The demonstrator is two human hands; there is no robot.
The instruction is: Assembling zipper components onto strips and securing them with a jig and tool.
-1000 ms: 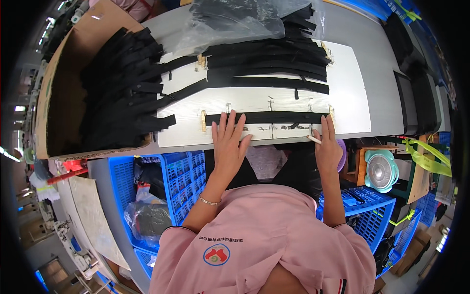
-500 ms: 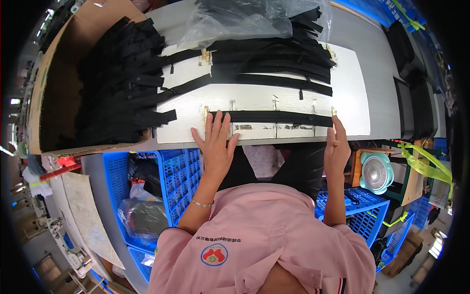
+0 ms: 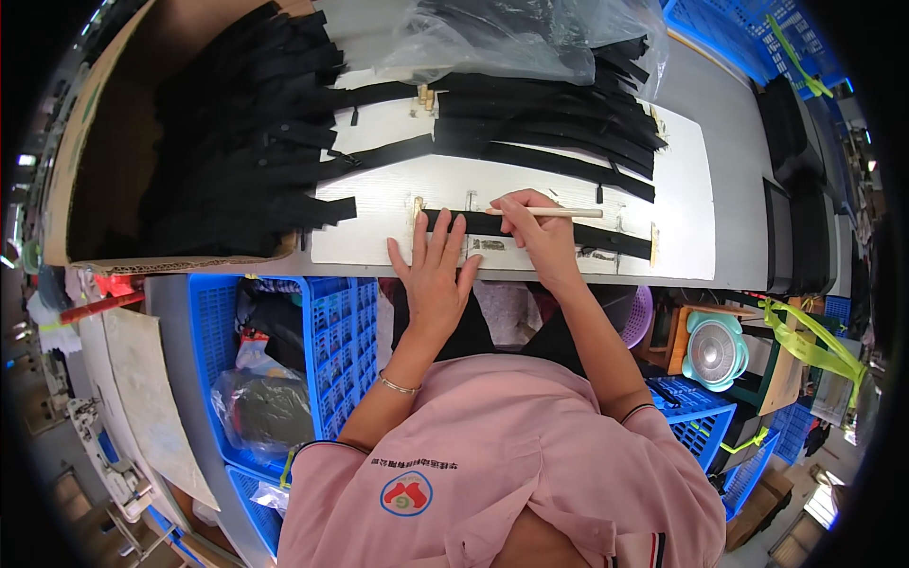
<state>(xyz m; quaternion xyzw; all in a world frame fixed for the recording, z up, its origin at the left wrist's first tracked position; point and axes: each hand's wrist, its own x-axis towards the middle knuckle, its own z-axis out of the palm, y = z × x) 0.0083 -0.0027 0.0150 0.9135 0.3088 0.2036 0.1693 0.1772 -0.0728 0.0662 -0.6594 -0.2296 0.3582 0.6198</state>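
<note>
A black zipper strip (image 3: 611, 239) lies lengthwise along the near part of a white board (image 3: 684, 180) with dark marks on it. My left hand (image 3: 434, 284) rests flat with fingers spread, its fingertips on the strip's left end. Pinched in my right hand (image 3: 542, 244) is a pale, slender pencil-like stick (image 3: 568, 212), its narrow end pointing left over the strip. Beyond both hands, several more black zipper strips (image 3: 544, 128) lie side by side on the board, some with dangling pulls.
On the left, a cardboard box (image 3: 104, 142) holds a heap of black zippers (image 3: 237, 151). Clear plastic (image 3: 492, 43) covers the far strips. Dark blocks (image 3: 812, 218) stand on the right of the grey table (image 3: 734, 142). Blue crates (image 3: 341, 350) and a small fan (image 3: 715, 350) are below.
My right hand has moved left from the strip's right end to near its middle, where the pale stick now shows plainly. My left hand stays at the left end. The view has shifted slightly.
</note>
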